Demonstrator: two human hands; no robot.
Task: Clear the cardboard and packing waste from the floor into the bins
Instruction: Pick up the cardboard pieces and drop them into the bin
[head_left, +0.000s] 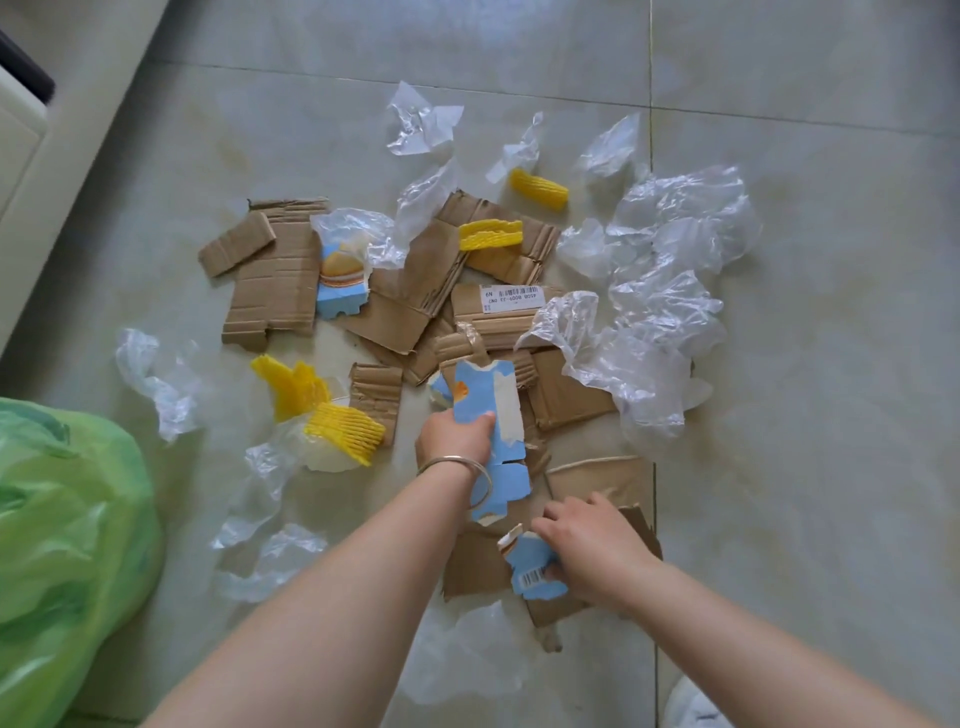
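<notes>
Tiled floor strewn with torn cardboard; left hand grips a blue carton piece, right hand grips a blue scrap

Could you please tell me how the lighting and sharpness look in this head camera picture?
Head view: soft daylight, with pale glare on the glossy floor tiles at top; the clear plastic film glints; the wide angle bends the edges; the left hand and right hand look slightly soft.
</notes>
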